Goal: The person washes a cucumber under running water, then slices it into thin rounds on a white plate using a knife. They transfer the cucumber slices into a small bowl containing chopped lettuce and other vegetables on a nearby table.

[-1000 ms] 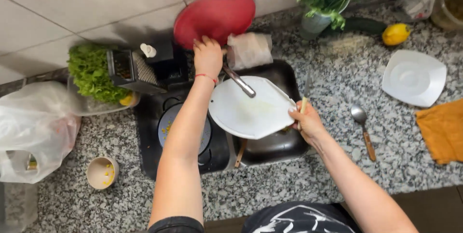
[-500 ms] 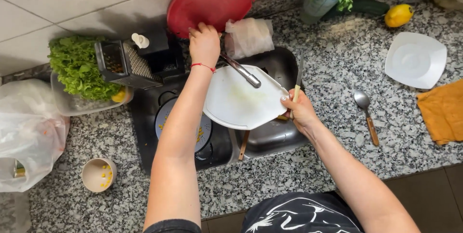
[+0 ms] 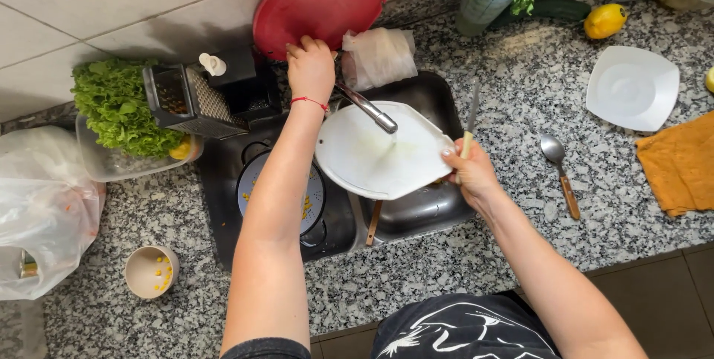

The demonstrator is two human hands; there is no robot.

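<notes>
Two hands: right [image 3: 472, 177] grips smooth white plastic board [image 3: 383, 152] w/ knife [image 3: 470, 117].

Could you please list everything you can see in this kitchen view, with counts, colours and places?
cutting board: 1, white, held over the sink under the tap
knife: 1, pale handle, in the right hand with the board
tap: 1, metal, above the board
sink: 1, steel, centre
red board: 1, leaning on the tiled wall
grater: 1, metal, left of the sink
lettuce: 1 bunch, green, in a clear tub
small bowl: 1, cream, front left
plate: 1, white, right
spoon: 1, wooden handle, right of the sink
cloth: 1, orange, far right
lemon: 1, yellow, back right
left hand: at the tap base
right hand: gripping the board's edge
</notes>
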